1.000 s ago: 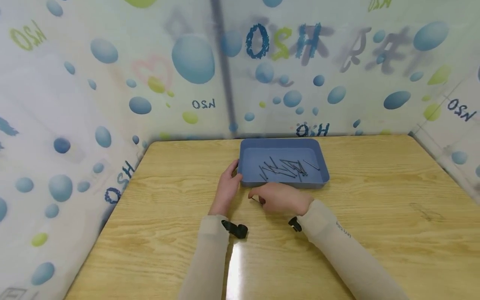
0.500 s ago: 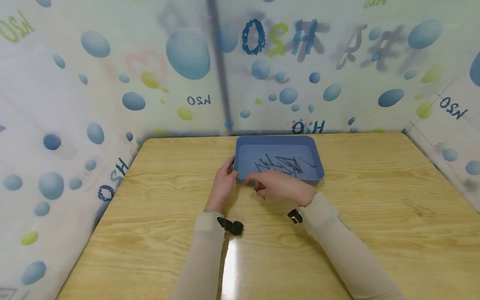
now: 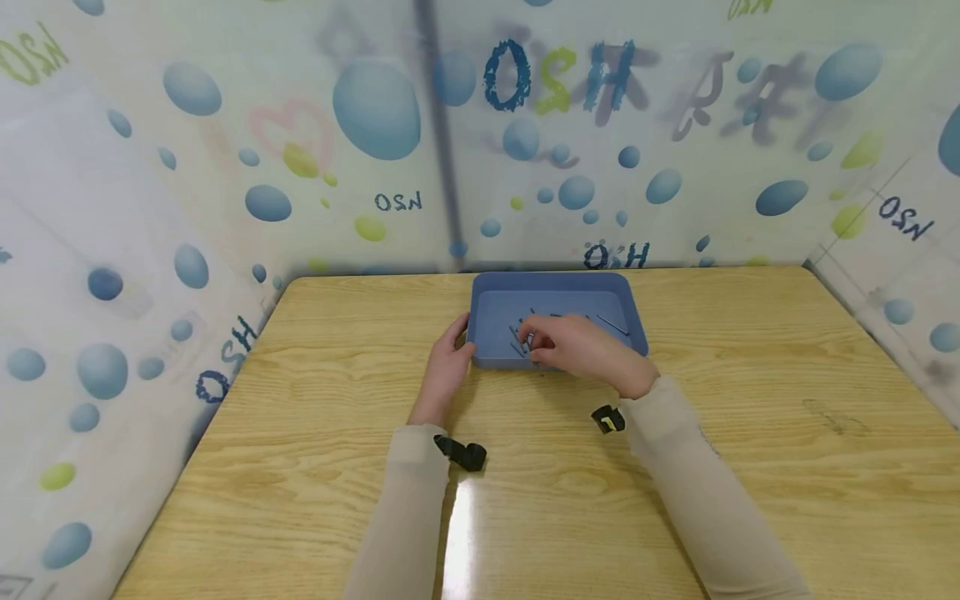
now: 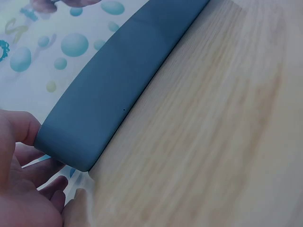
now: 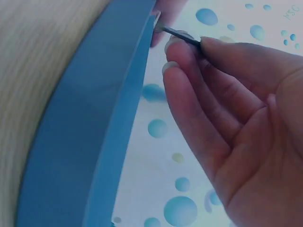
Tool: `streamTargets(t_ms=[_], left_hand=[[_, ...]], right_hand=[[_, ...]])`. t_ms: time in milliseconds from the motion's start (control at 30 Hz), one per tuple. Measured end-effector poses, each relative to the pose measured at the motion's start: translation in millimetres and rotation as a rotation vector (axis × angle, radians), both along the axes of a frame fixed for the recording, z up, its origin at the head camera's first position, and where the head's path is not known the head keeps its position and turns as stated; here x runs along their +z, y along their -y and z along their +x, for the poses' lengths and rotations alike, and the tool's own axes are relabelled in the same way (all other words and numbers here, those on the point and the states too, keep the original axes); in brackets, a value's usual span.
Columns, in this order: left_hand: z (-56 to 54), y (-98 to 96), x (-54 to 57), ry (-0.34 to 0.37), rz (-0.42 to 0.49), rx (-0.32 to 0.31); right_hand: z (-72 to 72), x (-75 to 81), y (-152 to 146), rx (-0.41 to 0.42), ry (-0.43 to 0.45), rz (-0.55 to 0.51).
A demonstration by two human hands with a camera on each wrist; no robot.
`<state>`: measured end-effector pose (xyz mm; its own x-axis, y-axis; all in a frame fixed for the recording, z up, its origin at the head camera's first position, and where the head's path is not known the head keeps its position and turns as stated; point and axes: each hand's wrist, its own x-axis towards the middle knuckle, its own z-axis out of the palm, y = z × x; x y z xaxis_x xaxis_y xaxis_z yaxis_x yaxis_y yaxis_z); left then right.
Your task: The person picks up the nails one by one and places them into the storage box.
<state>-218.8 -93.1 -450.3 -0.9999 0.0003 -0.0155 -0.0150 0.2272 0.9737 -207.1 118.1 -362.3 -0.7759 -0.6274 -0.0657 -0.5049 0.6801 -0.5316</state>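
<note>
A shallow blue tray (image 3: 555, 283) sits at the back of the table with several dark nails (image 3: 613, 325) scattered in it. My left hand (image 3: 442, 371) holds the tray's near left corner; in the left wrist view, the thumb meets the corner of the tray wall (image 4: 109, 90) and the fingers lie around the side. Over the tray's front part is my right hand (image 3: 581, 343), covering some of the nails. Thumb and fingertips of that hand pinch one thin nail (image 5: 182, 37), its head end pointing away from the thumb.
The wooden table (image 3: 315, 400) reaches back to a patterned curtain wall (image 3: 570, 167) right behind the tray. Black wrist-camera mounts (image 3: 461, 452) sit on both cuffs. A dark smudge (image 3: 836, 417) marks the table at the right.
My right hand has risen from the table in front of the tray, over its front wall, to above the nails. The left hand stays at the tray's corner. The head view shifted slightly.
</note>
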Motion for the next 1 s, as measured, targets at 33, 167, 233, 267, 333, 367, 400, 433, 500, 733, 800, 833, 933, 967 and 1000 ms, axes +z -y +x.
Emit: streamTargets(t_ms=[33,167,233,267,333,367,400,433,500,733,800,833,933,967,1000], left_hand=[[-0.1,0.1,-0.2,0.002,0.006,-0.003],[-0.2,0.5,-0.5,0.001,0.008,0.001],[-0.1,0.4,-0.8,-0.003,0.004,0.002],[0.1,0.4,-0.9,-0.003,0.004,0.003],[-0.1,0.3,-1.2,-0.003,0.004,0.002],[-0.3,0.2,-1.5,-0.001,0.006,0.001],[-0.3,0.2,-1.6,0.003,0.005,0.001],[-0.2,0.2,-1.7,0.006,0.006,0.000],[-0.6,0.4,-2.1,0.010,0.007,0.003],[-1.3,-0.1,-2.9,-0.001,0.001,0.004],[-1.3,-0.3,-2.8,-0.001,-0.007,0.008],[-1.4,-0.3,-2.9,-0.006,-0.012,0.007],[-1.4,-0.6,-2.7,-0.001,-0.019,0.015],[-1.6,-0.6,-2.7,-0.001,-0.022,0.014],[-1.7,-0.7,-2.7,0.000,-0.025,0.015]], right_hand=[[0.1,1.3,-1,-0.004,0.000,-0.009],[0.7,5.5,-2,-0.002,-0.020,-0.022],[0.6,6.4,-2,0.000,-0.029,-0.028],[0.6,6.6,-2,0.001,-0.029,-0.034],[0.3,6.4,-3,0.001,-0.029,-0.046],[0.3,6.4,-4,0.000,-0.031,-0.050],[0.2,6.3,-4,-0.001,-0.036,-0.053],[0.1,6.3,-5,-0.001,-0.041,-0.055],[-0.3,6.3,-6,-0.009,-0.045,-0.063],[-3.8,7.0,-13,-0.079,-0.056,-0.100],[-5.6,6.6,-16,-0.095,-0.092,-0.094],[-6.5,6.5,-18,-0.100,-0.107,-0.093],[-9.1,5.7,-23,-0.112,-0.143,-0.090],[-9.7,5.4,-24,-0.116,-0.150,-0.092],[-10.4,5.0,-26,-0.122,-0.153,-0.095]])
